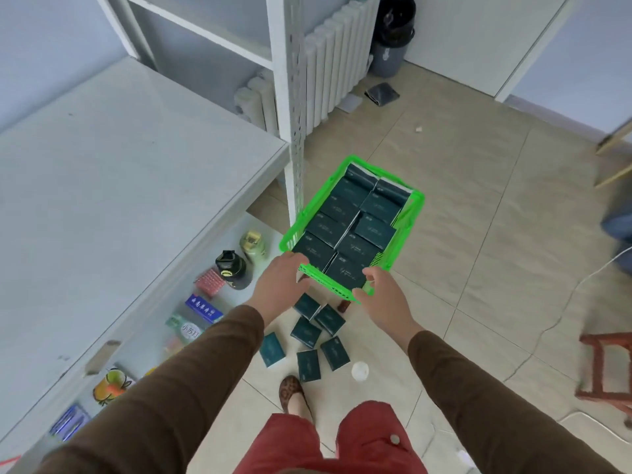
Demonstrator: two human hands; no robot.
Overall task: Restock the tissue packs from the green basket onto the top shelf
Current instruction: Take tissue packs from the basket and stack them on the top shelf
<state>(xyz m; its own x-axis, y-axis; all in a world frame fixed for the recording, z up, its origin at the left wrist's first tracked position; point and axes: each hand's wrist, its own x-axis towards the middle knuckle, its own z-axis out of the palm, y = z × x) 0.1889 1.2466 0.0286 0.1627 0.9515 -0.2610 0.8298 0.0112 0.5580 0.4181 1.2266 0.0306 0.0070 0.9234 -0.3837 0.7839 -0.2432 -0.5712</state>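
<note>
The green basket (415, 203) is held up off the floor, right of the white shelf unit, and is full of several dark green tissue packs (347, 217). My left hand (278, 282) grips the basket's near left corner. My right hand (383, 295) grips the near right rim. Several more dark green packs (309, 331) lie scattered on the tiled floor below the basket. The top shelf (119, 159) is a bare grey surface at the left.
A lower shelf holds bottles (234, 270), boxes (203, 309) and snack packs. A white upright post (290, 107) stands beside the basket. A radiator (337, 59) and grey bin (391, 39) are behind. A red stool (607, 367) stands at right. A white cup (359, 371) lies on the floor.
</note>
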